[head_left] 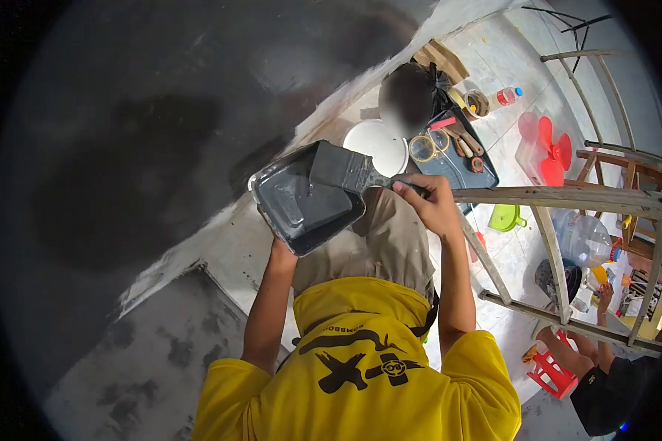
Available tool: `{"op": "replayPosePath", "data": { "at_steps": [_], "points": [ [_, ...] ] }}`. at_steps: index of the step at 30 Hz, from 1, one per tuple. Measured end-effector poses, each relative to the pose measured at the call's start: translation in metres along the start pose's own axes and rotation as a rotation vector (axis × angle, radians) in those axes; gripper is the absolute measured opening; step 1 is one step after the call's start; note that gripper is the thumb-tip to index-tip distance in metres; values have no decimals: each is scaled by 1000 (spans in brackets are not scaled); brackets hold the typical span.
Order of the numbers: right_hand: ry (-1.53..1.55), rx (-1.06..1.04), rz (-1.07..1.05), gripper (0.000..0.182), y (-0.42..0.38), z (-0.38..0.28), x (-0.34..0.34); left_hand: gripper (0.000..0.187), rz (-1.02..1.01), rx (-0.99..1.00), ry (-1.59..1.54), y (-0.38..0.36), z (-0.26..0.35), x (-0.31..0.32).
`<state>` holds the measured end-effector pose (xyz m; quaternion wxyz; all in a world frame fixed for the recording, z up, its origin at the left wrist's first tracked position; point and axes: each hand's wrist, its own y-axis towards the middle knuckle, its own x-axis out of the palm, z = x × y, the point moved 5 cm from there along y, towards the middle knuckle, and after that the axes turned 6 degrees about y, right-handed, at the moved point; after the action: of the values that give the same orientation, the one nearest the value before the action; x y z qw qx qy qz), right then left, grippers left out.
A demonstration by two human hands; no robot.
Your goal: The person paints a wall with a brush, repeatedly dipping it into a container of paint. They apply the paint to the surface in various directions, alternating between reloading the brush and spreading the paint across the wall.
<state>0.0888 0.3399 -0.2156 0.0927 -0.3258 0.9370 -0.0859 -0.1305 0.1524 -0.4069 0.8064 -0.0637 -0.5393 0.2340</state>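
Note:
A black paint tray with dark grey paint in it is held up over my lap. My left hand grips its lower edge from beneath, most of the fingers hidden under the tray. My right hand is closed round the handle of a wide brush. The brush's dark, paint-covered bristles lie over the tray's right part. To the left and above, a large surface is coated dark grey, with a rough pale border along its edge.
A white round lid and a blue-grey tray of tools lie beyond my knees. A wooden ladder stands at the right. A red fan is behind it. Another person sits at the lower right near a red stool.

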Motion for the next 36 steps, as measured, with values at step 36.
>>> {"op": "replayPosePath", "data": {
  "at_steps": [36],
  "points": [
    [-124, -127, 386, 35, 114, 128, 99, 85, -92, 98, 103, -129, 16, 27]
  ]
}}
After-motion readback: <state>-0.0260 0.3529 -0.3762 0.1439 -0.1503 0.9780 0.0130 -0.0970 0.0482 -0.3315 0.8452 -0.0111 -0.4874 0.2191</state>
